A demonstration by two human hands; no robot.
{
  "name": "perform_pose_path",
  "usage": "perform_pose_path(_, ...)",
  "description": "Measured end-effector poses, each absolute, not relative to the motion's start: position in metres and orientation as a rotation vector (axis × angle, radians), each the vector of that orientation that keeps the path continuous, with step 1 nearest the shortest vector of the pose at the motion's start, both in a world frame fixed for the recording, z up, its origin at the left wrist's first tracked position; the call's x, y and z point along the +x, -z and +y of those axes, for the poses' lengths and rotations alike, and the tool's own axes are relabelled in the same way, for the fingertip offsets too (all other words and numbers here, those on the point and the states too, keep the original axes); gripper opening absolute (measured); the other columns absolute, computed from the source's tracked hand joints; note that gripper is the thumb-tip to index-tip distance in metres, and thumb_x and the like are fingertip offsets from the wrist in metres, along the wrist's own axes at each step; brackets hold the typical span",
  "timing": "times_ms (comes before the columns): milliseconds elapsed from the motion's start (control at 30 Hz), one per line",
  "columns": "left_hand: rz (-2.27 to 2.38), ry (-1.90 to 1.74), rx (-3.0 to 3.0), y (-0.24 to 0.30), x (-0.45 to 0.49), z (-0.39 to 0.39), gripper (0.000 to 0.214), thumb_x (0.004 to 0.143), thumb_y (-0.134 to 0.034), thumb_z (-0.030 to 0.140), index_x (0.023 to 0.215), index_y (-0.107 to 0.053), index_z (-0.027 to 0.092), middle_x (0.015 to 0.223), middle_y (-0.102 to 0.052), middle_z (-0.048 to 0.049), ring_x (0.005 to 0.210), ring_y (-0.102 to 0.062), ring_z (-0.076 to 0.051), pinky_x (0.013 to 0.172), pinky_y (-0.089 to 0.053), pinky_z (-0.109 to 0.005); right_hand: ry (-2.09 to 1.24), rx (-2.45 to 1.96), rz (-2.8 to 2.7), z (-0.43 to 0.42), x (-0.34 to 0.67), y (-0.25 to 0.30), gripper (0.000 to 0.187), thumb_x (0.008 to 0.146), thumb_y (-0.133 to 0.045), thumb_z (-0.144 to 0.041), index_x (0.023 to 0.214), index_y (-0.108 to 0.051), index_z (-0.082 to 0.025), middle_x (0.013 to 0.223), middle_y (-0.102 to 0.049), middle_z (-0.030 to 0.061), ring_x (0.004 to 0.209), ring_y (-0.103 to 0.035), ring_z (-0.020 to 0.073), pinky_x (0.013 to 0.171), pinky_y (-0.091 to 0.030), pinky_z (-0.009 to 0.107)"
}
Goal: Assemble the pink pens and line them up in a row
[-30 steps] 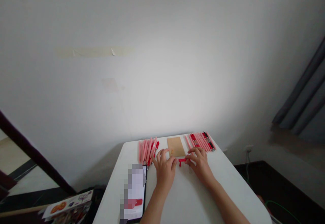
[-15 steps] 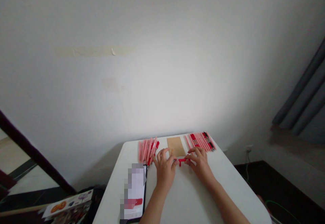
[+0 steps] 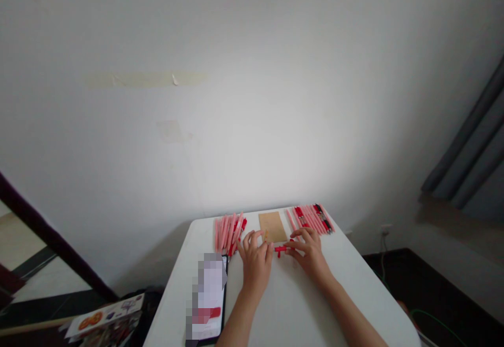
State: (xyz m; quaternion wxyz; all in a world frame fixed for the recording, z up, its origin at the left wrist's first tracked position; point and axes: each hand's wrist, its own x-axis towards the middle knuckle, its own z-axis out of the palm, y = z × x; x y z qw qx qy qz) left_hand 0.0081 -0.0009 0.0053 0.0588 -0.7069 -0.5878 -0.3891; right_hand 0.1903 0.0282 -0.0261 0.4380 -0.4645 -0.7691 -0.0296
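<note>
A short red pen (image 3: 280,249) with a small red clip lies crosswise just above the white table, between my two hands. My right hand (image 3: 311,252) pinches its right part between thumb and fingers, which cover that end. At the pen's left end, the thumb and forefinger of my left hand (image 3: 255,265) are closed together; its other fingers are bent and raised. What the left fingertips cover is hidden. Just beyond the hands lies a brown paper rectangle (image 3: 273,225).
Several pink and red pens (image 3: 228,230) are heaped at the back left. Another row of pink, red and black pens (image 3: 314,218) lies at the back right. A phone (image 3: 208,297) rests by the table's left edge. The wall (image 3: 252,126) stands behind the table (image 3: 299,310).
The red pen has shifted slightly left, nearer my left fingertips, and my right fingers have moved a little left with it. Everything else stays as it was.
</note>
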Motion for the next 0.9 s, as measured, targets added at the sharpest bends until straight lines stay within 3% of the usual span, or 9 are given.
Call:
perform_pose_path(433, -1.777, 1.269, -2.146, -0.0039, 0.0094, 0.0016, 0.035, 0.09, -0.044, 0.03, 0.066, -0.068, 0.022, 0.116, -0.063, -0.0032, 0.116, -0.046, -0.023, 0.106, -0.026, -0.055, -0.016, -1.124, -1.843, 0.0298, 0.1904, 0.0279, 0.006, 0.07, -0.077, -0.029, 0.074, -0.072, -0.031, 0.097, -0.062, 0.0035, 0.102, -0.047, 0.0257, 0.089, -0.039, 0.044)
perform_pose_path(567, -1.802, 1.265, -2.16, -0.0024, 0.0088, 0.0034, 0.036, 0.089, -0.045, 0.029, 0.063, -0.067, 0.022, 0.119, -0.062, -0.0017, 0.117, -0.045, -0.024, 0.105, -0.027, -0.054, -0.018, -1.125, -1.822, 0.0303, 0.191, 0.0275, 0.008, 0.074, -0.073, -0.026, 0.067, -0.068, -0.026, 0.096, -0.062, 0.0035, 0.1, -0.048, 0.0245, 0.087, -0.04, 0.042)
perform_pose_path(900, -1.794, 1.225, -1.968, 0.0002, 0.0003, 0.0053, 0.019, 0.085, -0.051, 0.031, 0.08, -0.067, 0.022, 0.118, -0.054, -0.0086, 0.115, -0.045, -0.025, 0.098, -0.036, -0.05, -0.001, -1.174, -1.826, 0.032, 0.1941, 0.03, 0.007, 0.076, -0.071, -0.035, 0.078, -0.071, -0.029, 0.1, -0.061, 0.0046, 0.102, -0.049, 0.0255, 0.088, -0.04, 0.044)
